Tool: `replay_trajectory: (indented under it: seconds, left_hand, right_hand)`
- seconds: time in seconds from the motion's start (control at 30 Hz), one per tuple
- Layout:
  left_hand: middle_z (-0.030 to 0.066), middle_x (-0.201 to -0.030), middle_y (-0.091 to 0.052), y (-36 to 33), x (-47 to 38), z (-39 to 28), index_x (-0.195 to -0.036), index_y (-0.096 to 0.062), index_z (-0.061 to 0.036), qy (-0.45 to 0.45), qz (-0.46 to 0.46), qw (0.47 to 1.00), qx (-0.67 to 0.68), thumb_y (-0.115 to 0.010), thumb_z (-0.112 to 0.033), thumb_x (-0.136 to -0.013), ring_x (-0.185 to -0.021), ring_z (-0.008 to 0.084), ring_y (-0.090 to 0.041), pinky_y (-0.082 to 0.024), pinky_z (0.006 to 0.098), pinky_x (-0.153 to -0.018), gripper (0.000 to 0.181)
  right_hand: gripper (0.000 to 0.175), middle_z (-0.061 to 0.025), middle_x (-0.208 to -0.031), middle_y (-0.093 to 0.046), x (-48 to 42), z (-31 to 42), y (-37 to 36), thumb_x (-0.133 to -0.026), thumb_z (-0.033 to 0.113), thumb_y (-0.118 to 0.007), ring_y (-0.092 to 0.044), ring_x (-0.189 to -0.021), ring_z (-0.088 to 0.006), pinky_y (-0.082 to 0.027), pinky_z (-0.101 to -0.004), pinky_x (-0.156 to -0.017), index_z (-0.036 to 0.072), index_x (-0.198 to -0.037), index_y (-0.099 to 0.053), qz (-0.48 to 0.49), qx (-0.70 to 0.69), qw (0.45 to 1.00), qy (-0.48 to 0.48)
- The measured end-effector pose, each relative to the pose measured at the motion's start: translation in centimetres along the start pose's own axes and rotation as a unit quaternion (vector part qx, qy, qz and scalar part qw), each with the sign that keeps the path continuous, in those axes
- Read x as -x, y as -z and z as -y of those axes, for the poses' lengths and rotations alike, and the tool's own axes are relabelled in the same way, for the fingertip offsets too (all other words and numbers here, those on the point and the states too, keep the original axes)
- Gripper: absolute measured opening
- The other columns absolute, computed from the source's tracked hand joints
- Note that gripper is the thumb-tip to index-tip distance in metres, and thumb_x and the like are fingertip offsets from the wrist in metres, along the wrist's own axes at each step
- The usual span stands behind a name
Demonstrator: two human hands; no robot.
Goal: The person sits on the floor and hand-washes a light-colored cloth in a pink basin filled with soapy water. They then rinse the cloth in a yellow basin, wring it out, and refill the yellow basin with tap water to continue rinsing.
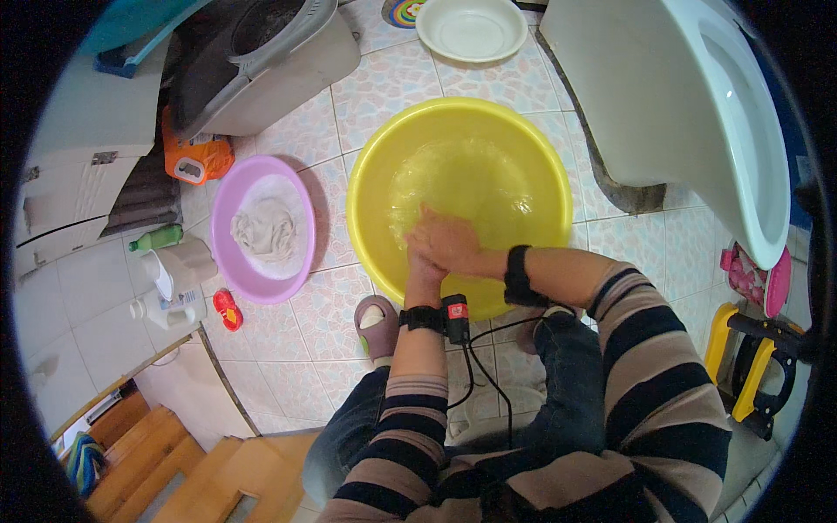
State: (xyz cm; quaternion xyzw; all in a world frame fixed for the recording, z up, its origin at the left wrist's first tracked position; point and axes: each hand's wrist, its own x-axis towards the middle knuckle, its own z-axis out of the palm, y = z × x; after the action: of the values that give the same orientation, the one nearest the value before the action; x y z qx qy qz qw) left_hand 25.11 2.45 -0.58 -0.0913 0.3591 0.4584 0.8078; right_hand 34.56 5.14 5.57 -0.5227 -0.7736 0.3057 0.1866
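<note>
My right hand lies across my left hand, the two pressed together over the near left part of a large yellow plastic basin. Clear water stands in the basin, with glints and ripples on its surface. Both hands are a little blurred, and the right one covers much of the left one's fingers. No object shows between them. Black straps circle both wrists, and a small black device with a cable sits at the left one.
Left of the basin, a purple basin holds wet pale cloth in suds. Bottles and a plastic jug line the left wall. A white basin lies at the back, beside a white bathroom fixture. A yellow-and-black frame stands right.
</note>
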Motion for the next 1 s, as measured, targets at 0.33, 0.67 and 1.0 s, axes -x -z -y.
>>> replay_trajectory:
  seconds: [0.33, 0.67, 1.0]
  left_hand:
    - [0.0060, -0.133, -0.049, -2.9, 0.7, -0.5, -0.130, -0.048, -0.0160, 0.019, -0.102, 0.991, -0.089, -0.036, -0.051, -0.095, -0.120, 0.0257, -0.047, -0.037, 0.0528, -0.098, 0.051]
    - [0.0042, -0.135, -0.048, -0.5, 0.2, 0.6, -0.138, -0.040, -0.0179, -0.005, -0.061, 0.998, -0.004, -0.037, -0.058, -0.093, -0.118, 0.0270, -0.049, -0.044, 0.0464, -0.092, 0.060]
    - [0.0158, -0.121, -0.049, -3.6, 0.3, -1.8, -0.132, -0.037, -0.0066, -0.285, -0.168, 0.861, -0.387, -0.077, -0.012, -0.074, -0.110, 0.0290, -0.051, -0.045, 0.0395, -0.088, 0.070]
  right_hand:
    - [0.047, -0.0182, -0.132, -0.049, -1.7, -8.9, 2.1, -0.082, 0.051, -0.057, -0.037, -0.124, -0.0452, -0.032, -0.0688, -0.090, 0.015, -0.112, -0.063, -0.141, 0.228, 0.958, -0.102]
    - [0.033, -0.0174, -0.082, -0.065, 0.3, -0.5, 0.4, -0.087, 0.041, -0.051, -0.064, -0.074, -0.0367, -0.050, -0.0496, -0.068, 0.014, -0.084, -0.069, 0.054, 0.018, 0.998, -0.016]
    - [0.045, -0.0178, -0.108, -0.058, -2.3, -6.3, 7.2, -0.085, 0.044, -0.059, -0.062, -0.092, -0.0378, -0.050, -0.0492, -0.079, 0.005, -0.106, -0.061, 0.042, 0.036, 0.962, -0.267]
